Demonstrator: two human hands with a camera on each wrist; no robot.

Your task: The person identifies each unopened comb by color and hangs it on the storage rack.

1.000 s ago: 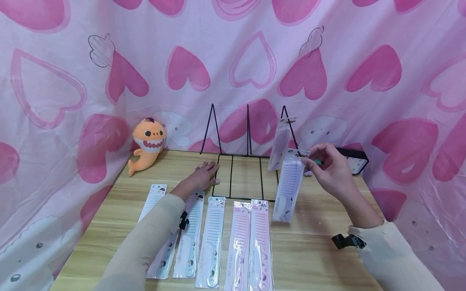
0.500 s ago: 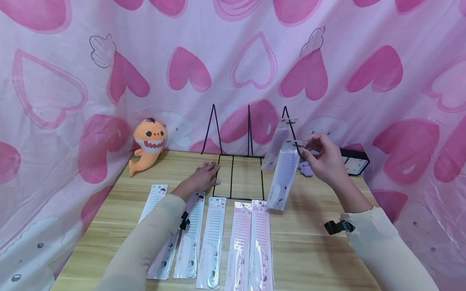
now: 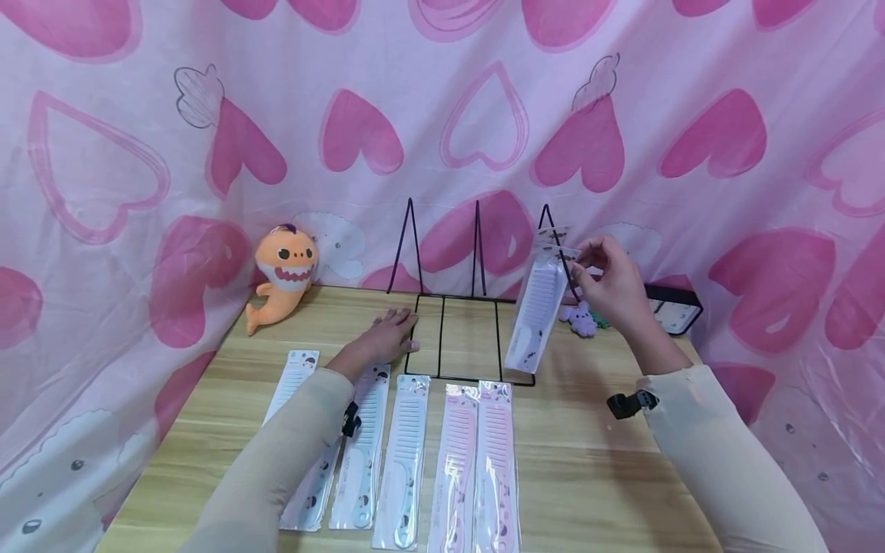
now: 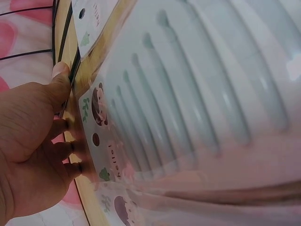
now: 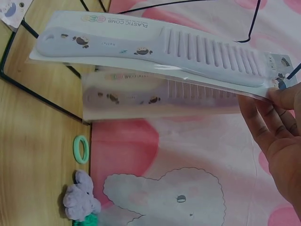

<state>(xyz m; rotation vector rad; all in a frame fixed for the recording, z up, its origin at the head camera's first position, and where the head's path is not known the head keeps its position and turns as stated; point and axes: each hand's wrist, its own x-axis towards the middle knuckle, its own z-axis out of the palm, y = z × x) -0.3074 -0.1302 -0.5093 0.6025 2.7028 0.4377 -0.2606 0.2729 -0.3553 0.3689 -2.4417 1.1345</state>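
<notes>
Nearest, the pink combs (image 3: 456, 453) and blue combs (image 3: 408, 453) lie flat on the table (image 3: 588, 476); the left sleeve (image 3: 270, 468) could drag a blue one askew. Beyond, the left hand (image 3: 382, 339) rests, fingers loose, at the left edge of the rack (image 3: 441, 338); were it lifted, a tug might tip the rack. The right hand (image 3: 614, 283) pinches the front purple comb (image 3: 537, 307) by its top corner at the right prong (image 3: 546, 206); pushed crookedly, it could bend there or knock the rear comb (image 5: 160, 101).
</notes>
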